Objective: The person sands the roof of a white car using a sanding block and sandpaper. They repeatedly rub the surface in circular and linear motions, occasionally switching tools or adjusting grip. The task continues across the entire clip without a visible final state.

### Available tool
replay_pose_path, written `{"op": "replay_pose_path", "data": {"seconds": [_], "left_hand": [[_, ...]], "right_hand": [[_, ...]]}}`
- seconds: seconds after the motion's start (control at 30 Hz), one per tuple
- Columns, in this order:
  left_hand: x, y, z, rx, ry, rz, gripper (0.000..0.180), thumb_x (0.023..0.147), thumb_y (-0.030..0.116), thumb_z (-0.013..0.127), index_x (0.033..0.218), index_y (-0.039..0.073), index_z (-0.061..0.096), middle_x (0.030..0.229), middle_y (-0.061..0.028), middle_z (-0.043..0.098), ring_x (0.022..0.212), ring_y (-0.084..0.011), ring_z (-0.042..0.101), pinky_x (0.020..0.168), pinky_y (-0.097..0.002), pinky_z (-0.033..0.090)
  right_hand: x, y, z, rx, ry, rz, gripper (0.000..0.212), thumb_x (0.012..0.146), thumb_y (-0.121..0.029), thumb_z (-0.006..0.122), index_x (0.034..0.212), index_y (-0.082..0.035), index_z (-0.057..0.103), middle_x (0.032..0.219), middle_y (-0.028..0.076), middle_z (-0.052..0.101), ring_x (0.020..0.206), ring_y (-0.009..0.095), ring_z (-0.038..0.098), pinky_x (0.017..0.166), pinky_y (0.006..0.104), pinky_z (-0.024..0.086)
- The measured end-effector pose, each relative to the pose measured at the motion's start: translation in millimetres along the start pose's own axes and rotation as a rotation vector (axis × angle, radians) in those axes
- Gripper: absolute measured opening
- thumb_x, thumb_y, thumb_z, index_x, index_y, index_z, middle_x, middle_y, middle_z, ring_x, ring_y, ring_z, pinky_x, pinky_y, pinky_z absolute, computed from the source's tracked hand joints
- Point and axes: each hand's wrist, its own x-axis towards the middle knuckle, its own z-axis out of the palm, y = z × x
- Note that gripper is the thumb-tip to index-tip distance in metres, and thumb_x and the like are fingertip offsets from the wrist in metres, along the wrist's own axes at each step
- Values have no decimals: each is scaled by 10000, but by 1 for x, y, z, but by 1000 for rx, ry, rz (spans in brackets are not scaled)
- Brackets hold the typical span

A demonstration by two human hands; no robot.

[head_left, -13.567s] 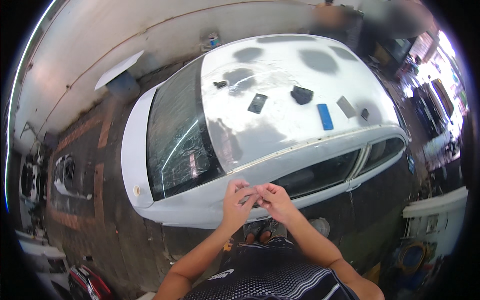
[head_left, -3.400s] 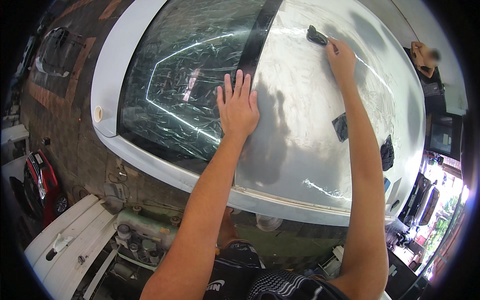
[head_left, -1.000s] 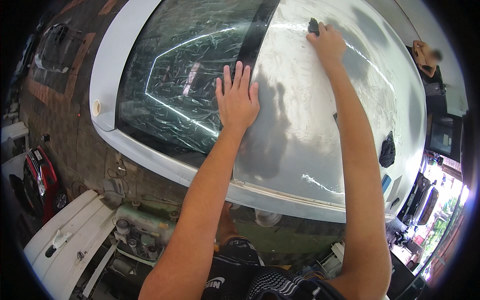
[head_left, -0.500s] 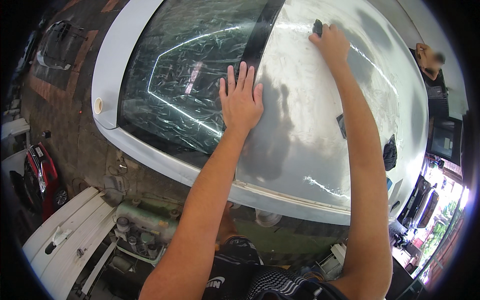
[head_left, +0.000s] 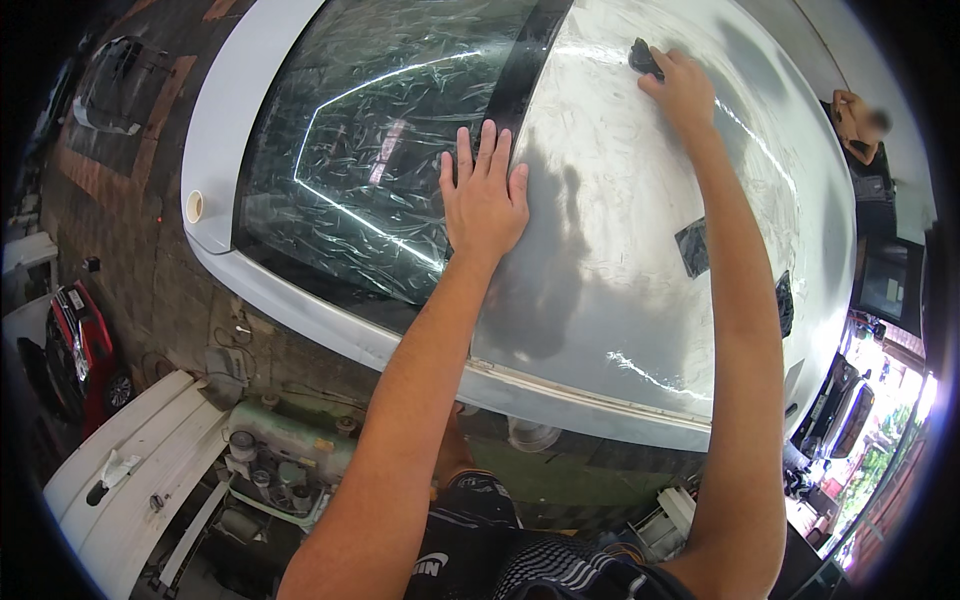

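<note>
A pale silver car panel (head_left: 620, 260) spreads under my hands, streaked with whitish residue and duller grey patches. Beside it lies the car's dark window glass (head_left: 350, 170), with wrinkled reflections and a bright line of light on it. My left hand (head_left: 485, 200) lies flat where glass and panel meet, fingers stretched, holding nothing. Far across the panel, my right hand (head_left: 688, 88) grips a small crumpled black cloth or pad (head_left: 642, 58) against the surface. A dark square sheet (head_left: 692, 248) rests next to my right forearm. Partly hidden behind that arm is a crumpled black piece (head_left: 785, 305).
A greenish machine (head_left: 290, 440) and a white slatted panel (head_left: 120, 480) stand at the lower left. A red car part (head_left: 85, 340) is farther left. At the far right a person (head_left: 860, 130) sits by the wall. A bumper-like part (head_left: 115, 90) lies on the paving.
My right hand has shifted slightly right and nearer with the black cloth or pad. Its forearm has moved right, uncovering more of the dark square sheet. My left hand has barely moved.
</note>
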Motion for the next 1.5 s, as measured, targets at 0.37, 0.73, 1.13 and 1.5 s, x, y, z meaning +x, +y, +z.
{"op": "replay_pose_path", "data": {"seconds": [0.37, 0.73, 1.13, 1.5], "left_hand": [[-1, 0, 0, -9, 3, 6, 521, 1074, 370, 482, 1525, 114, 530, 1653, -92, 420, 1562, -362, 293, 1260, -545, 167], [0, -1, 1, -8, 13, 22, 527, 1075, 373, 483, 1525, 103, 525, 1653, -101, 419, 1561, -372, 290, 1259, -548, 170], [-1, -1, 0, -23, 9, 6, 533, 1075, 382, 479, 1526, 100, 524, 1652, -102, 419, 1562, -364, 291, 1265, -550, 158], [-1, 2, 1, -19, -6, 2, 539, 1071, 391, 486, 1526, 104, 525, 1656, -99, 414, 1563, -362, 286, 1267, -549, 155]], "right_hand": [[22, -52, 7, -187, -194, 256, 460, 870, -463, 749, 1002, -22, 742, 1037, 163, 709, 924, 305, 737, 661, 417, 624], [32, -54, 0, -148, -193, 254, 423, 840, -424, 741, 974, -23, 757, 1023, 142, 732, 888, 330, 747, 720, 468, 607], [10, -6, -5, -101, -88, -45, 381, 872, -373, 720, 1039, -32, 751, 1040, 138, 712, 953, 329, 718, 808, 451, 584], [20, -11, -3, -201, -162, -24, 404, 859, -412, 714, 947, -18, 743, 946, 140, 726, 846, 352, 724, 750, 467, 587]]}}
